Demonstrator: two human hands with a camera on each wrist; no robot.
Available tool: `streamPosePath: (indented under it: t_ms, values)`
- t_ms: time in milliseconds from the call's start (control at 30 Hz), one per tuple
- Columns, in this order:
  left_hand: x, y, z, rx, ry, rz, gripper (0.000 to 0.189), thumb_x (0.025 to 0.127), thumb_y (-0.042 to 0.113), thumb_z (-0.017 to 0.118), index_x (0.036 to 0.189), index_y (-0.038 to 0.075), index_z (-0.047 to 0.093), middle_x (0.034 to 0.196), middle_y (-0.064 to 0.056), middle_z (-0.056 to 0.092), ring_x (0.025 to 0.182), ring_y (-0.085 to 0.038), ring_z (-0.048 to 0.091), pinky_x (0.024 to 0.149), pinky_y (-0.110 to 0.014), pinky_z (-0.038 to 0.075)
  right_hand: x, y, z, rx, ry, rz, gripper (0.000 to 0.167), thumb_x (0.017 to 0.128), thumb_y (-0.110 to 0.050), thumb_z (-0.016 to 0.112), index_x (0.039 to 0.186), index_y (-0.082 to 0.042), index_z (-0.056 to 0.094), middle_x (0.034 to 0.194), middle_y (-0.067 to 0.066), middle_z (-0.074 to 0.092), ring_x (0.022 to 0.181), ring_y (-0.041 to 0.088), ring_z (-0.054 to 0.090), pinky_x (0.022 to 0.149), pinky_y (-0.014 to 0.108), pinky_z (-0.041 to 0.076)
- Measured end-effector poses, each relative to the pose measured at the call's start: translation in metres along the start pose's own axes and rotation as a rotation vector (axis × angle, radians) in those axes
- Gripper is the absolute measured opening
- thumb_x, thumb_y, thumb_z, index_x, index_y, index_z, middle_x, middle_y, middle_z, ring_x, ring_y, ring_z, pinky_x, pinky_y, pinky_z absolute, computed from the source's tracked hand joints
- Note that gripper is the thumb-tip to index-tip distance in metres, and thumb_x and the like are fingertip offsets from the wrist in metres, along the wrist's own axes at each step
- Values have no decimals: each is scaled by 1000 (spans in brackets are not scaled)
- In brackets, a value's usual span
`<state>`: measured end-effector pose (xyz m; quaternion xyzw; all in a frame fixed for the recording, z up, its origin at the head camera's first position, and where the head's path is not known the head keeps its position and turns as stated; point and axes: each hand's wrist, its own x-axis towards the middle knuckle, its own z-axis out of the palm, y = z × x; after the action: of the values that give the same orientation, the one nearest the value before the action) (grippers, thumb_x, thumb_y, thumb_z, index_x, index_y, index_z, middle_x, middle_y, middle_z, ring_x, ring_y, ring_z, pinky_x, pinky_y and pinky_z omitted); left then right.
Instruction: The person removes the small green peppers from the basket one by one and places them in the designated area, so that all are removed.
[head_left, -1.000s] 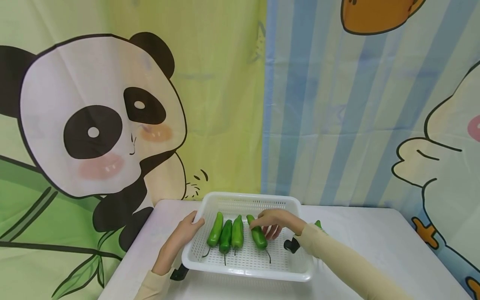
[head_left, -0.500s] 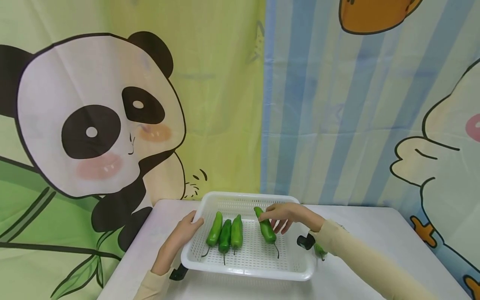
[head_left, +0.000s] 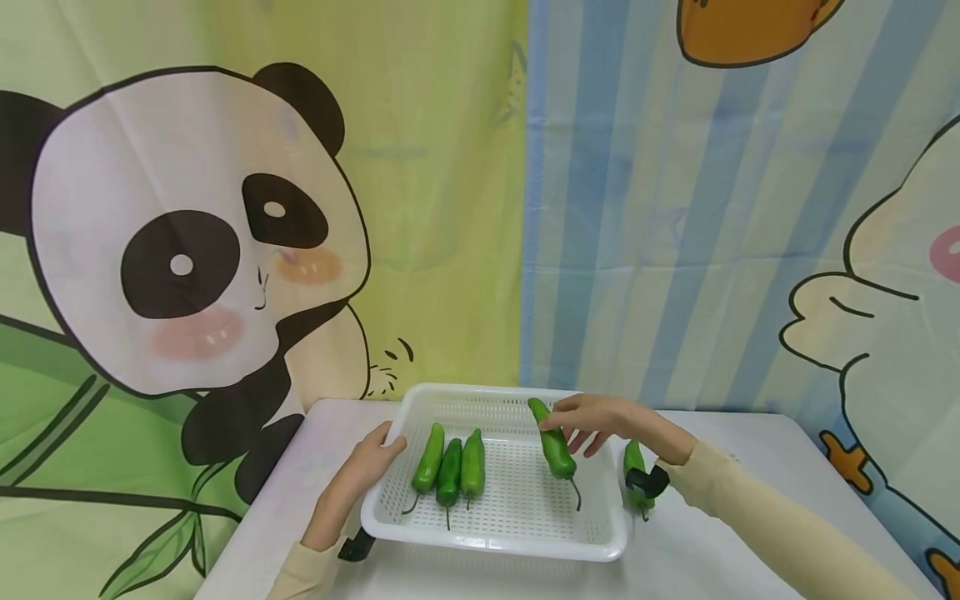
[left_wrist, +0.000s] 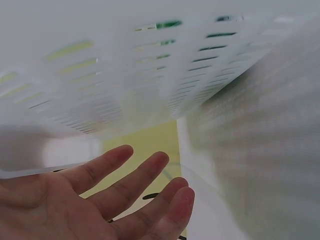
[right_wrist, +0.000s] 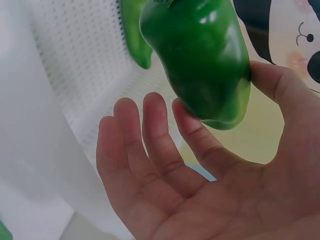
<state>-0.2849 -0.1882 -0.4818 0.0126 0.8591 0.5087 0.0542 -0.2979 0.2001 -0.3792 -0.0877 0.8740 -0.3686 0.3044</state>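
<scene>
My right hand [head_left: 607, 417] pinches a green pepper [head_left: 555, 450] between thumb and index finger over the right part of a white plastic basket [head_left: 491, 545]. In the right wrist view the glossy pepper [right_wrist: 205, 65] is held near one end, the other fingers spread apart from it. At the basket's left side, my left hand [head_left: 372, 458] holds the rim with the thumb over it. The left wrist view has that hand's fingers [left_wrist: 127, 192] stretched along the outside, below the slotted wall [left_wrist: 120, 65]. Three green peppers [head_left: 448, 473] lie side by side in the basket's left half.
Another green pepper [head_left: 634, 467] lies on the white tablecloth [head_left: 757, 483] right of the basket, partly behind the black wrist camera [head_left: 647, 482]. Behind the table hangs a cartoon-printed curtain [head_left: 442, 208] with a panda.
My right hand has lifted the pepper and carried it rightwards, away from the other three. The pepper on the tablecloth has come into fuller view. My left hand stays at the rim.
</scene>
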Motion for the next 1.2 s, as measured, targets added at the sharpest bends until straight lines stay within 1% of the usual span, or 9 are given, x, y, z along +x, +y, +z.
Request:
streamPosePath:
  t_ms: [133, 333, 400, 600, 700, 867, 967, 1067, 1200]
  values:
    - [0, 1, -1, 1, -10, 1, 47, 105, 27, 47, 148, 7, 43, 118, -25, 68, 76, -25, 75, 55, -38, 64, -14, 0, -9, 21, 10, -22, 53, 94, -48, 64, 132, -13, 58, 113, 11, 62, 102, 24, 69, 85, 45, 62]
    - [-1, -1, -1, -13, -9, -6, 48, 105, 27, 49, 148, 8, 43, 119, -25, 67, 77, -25, 74, 56, -39, 64, -30, 11, -21, 37, 43, -16, 48, 95, -49, 62, 125, -12, 60, 115, 11, 63, 100, 23, 69, 84, 43, 63]
    - [-1, -2, 0, -21, -8, -6, 48, 104, 27, 49, 148, 8, 43, 118, -24, 68, 77, -25, 74, 56, -40, 64, -35, 18, -24, 45, 52, -9, 49, 95, -49, 62, 127, -11, 59, 116, 11, 63, 101, 23, 69, 84, 43, 63]
    - [-1, -3, 1, -31, -2, -1, 47, 105, 27, 49, 148, 8, 44, 115, -22, 69, 76, -25, 74, 56, -39, 64, -44, 41, -32, 83, 80, 2, 48, 96, -49, 61, 125, -10, 59, 118, 11, 63, 99, 22, 68, 84, 44, 63]
    - [-2, -2, 0, -28, -1, 8, 47, 105, 26, 49, 147, 7, 44, 115, -23, 69, 76, -25, 74, 55, -39, 64, -48, 54, -36, 100, 97, 11, 51, 96, -48, 61, 129, -9, 58, 118, 13, 61, 96, 23, 67, 83, 44, 63]
    - [-3, 0, 1, -24, -1, 9, 46, 105, 26, 49, 147, 7, 44, 115, -23, 69, 75, -25, 74, 55, -39, 64, -54, 79, -44, 110, 130, 44, 63, 97, -49, 60, 141, -5, 50, 120, 15, 61, 97, 23, 68, 83, 46, 63]
    - [-4, 1, 1, -21, 3, 1, 46, 104, 26, 49, 147, 8, 45, 114, -22, 69, 74, -25, 74, 54, -39, 64, -57, 92, -50, 104, 141, 75, 70, 97, -49, 59, 146, -2, 44, 121, 17, 61, 99, 24, 69, 83, 46, 63]
    - [-4, 1, 1, -18, 6, 0, 46, 104, 26, 49, 147, 8, 45, 114, -22, 69, 75, -25, 74, 54, -40, 64, -57, 108, -54, 92, 153, 118, 70, 97, -51, 58, 145, -1, 46, 121, 19, 60, 98, 24, 69, 82, 45, 63]
    - [-3, 1, 0, -17, 1, 5, 46, 105, 26, 49, 147, 8, 44, 115, -23, 69, 75, -25, 74, 54, -39, 64, -54, 132, -59, 69, 161, 177, 75, 96, -53, 58, 145, 2, 44, 119, 20, 60, 98, 25, 69, 80, 45, 63]
